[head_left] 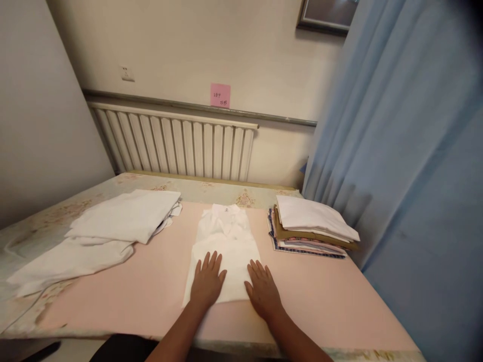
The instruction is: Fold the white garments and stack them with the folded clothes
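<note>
A white shirt (pixel 230 246) lies in the middle of the pink cloth (pixel 151 289), its sides folded in to a narrow strip and its collar at the far end. My left hand (pixel 207 278) rests flat on the near left part of the shirt, fingers stretched out. At the near right edge of the shirt, my right hand (pixel 263 286) also lies flat, fingers pointing forward. Neither hand grips anything.
Loose white garments (pixel 124 216) are spread on the left. A stack of folded clothes (pixel 313 226) stands on the right beside a blue curtain (pixel 400 151). Behind the table are a white radiator (pixel 177 141) and a wall with a pink note (pixel 220 95).
</note>
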Motion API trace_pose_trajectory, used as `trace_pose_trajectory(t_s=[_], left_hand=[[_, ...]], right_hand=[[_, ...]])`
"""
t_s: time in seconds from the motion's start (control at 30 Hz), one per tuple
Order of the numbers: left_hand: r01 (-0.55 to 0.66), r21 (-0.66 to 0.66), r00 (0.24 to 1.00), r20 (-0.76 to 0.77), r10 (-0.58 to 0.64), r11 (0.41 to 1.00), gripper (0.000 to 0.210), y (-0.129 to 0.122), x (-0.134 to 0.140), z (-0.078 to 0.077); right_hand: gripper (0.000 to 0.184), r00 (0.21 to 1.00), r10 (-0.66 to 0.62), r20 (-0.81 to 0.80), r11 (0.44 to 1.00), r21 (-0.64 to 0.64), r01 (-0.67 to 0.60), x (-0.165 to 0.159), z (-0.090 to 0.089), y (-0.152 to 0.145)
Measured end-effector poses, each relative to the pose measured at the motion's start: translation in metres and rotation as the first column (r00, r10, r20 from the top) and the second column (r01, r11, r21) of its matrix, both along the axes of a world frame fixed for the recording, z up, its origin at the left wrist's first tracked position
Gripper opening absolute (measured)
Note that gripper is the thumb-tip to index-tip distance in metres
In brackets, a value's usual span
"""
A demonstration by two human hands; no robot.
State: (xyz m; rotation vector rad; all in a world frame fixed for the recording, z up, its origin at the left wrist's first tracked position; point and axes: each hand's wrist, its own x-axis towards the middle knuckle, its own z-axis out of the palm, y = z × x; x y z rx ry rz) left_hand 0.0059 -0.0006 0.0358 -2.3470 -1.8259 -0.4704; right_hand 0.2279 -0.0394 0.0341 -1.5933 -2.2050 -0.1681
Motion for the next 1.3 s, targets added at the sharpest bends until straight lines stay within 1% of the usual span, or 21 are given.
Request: trace_pose_trajectory(t_s=[0.13, 0.27, 0.47, 0.67, 0.87, 1.13, 1.2, 1.3], left_hand=[[-0.035, -0.006, 0.999, -0.003, 0.035, 0.999, 0.053, 0.008, -0.017, 0.001], [-0.054, -0.018, 0.999, -0.002, 0.054, 0.998, 0.054, 0.019, -0.034, -0.001], [-0.066, -0.030, 0.998, 0.005, 0.066, 0.997, 0.056, 0.029, -0.051, -0.003], [-0.052, -0.014, 0.997, 0.053, 0.053, 0.999, 0.056, 0.030, -0.053, -0.009], [-0.043, -0.029, 0.992, 0.114, 0.046, 0.999, 0.055, 0.035, -0.053, -0.017], [-0.022, 0.006, 0.995, 0.095, 0.021, 1.000, 0.054, 0.035, -0.054, -0.014], [-0.023, 0.012, 0.995, 0.094, 0.022, 1.000, 0.053, 0.034, -0.054, -0.013], [-0.031, 0.000, 0.995, 0.098, 0.031, 1.000, 0.053, 0.034, -0.054, -0.012]], right_hand=[[0.046, 1.000, -0.002, 0.011, 1.000, 0.008, 0.002, -0.001, -0.002, 0.000], [0.047, 0.999, 0.007, 0.032, 1.000, 0.020, -0.008, 0.000, -0.007, 0.002], [0.049, 0.993, 0.037, 0.108, 0.999, 0.004, -0.037, 0.005, -0.012, 0.005], [0.050, 0.988, 0.032, 0.152, 0.999, -0.025, -0.028, 0.004, -0.010, 0.005], [0.052, 0.980, 0.017, 0.200, 0.999, -0.041, -0.009, 0.003, -0.008, 0.005], [0.049, 0.984, 0.037, 0.174, 0.999, -0.021, -0.033, 0.004, -0.008, 0.004], [0.048, 0.985, 0.040, 0.170, 0.999, -0.036, -0.035, 0.005, -0.004, 0.006], [0.047, 0.987, 0.023, 0.158, 0.999, -0.044, -0.016, -0.003, 0.012, 0.013]])
